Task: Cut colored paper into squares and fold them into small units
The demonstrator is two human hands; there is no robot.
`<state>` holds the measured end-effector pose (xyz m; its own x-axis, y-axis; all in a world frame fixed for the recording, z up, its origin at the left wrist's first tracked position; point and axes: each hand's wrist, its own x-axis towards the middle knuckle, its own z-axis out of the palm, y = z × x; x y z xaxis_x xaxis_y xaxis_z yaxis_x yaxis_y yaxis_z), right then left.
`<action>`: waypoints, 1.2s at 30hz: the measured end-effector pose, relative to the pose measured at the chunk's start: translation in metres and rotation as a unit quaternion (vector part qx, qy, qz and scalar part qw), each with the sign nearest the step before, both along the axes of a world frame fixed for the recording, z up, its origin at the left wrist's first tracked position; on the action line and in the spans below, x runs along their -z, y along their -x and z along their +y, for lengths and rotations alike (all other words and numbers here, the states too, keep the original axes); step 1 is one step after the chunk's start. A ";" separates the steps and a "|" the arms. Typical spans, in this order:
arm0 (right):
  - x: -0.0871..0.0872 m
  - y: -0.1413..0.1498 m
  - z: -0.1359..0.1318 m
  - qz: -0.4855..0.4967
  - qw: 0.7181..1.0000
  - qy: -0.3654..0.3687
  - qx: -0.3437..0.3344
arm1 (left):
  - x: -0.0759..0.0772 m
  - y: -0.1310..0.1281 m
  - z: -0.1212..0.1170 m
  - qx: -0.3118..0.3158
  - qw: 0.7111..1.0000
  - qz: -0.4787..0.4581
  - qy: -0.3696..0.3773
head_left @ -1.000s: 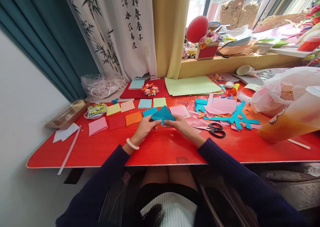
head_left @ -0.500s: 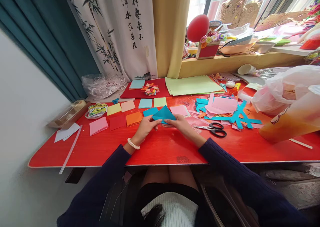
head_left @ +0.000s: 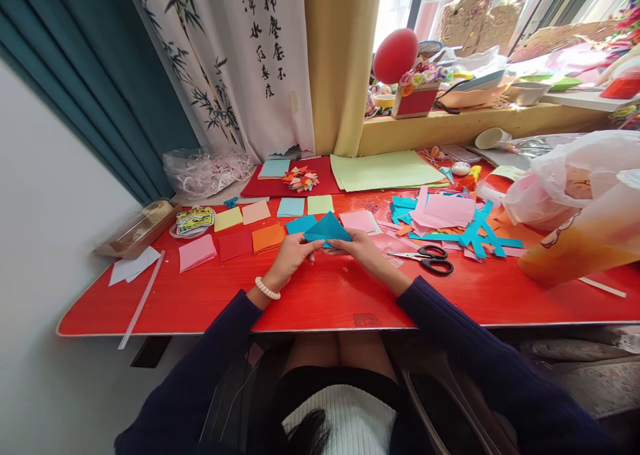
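A blue sheet of paper (head_left: 327, 227), folded into a triangle with its point away from me, is held above the table between both hands. My left hand (head_left: 295, 258) pinches its left corner, thumb on top. The right corner is pinched the same way by my right hand (head_left: 361, 249). Fingers under the paper are partly hidden. Just beyond the left fingers lies a blue paper square (head_left: 301, 224), and an orange paper stack (head_left: 267, 239) is left of it. Black-handled scissors (head_left: 435, 260) rest to the right of my right wrist.
Square paper stacks in several colours, such as pink (head_left: 197, 252) and red (head_left: 236, 245), spread across the red table (head_left: 320, 301). Paper scraps (head_left: 445, 211) pile up at right, beside an orange drink bottle (head_left: 565, 255) and a plastic bag (head_left: 565, 168). Green sheets (head_left: 385, 171) lie at the back.
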<state>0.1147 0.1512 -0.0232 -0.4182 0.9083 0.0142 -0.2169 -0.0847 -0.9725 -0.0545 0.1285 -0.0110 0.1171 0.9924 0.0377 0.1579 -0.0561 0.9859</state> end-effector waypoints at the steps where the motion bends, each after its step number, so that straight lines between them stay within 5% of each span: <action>1: 0.000 0.000 0.000 0.001 1.000 0.002 -0.002 | 0.000 0.000 0.000 -0.004 1.000 0.001 -0.002; 15: -0.002 0.007 -0.012 0.013 0.995 0.030 -0.093 | -0.001 -0.001 -0.002 -0.034 0.997 -0.040 -0.050; 36: -0.005 0.009 -0.012 -0.020 0.998 0.006 -0.059 | 0.000 -0.003 -0.002 -0.039 0.996 -0.006 -0.078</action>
<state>0.1062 0.1388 -0.0187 -0.5216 0.8531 -0.0154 -0.1654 -0.1188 -0.9790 -0.0514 0.1264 -0.0106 0.0383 0.9802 0.1941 0.1553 -0.1977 0.9679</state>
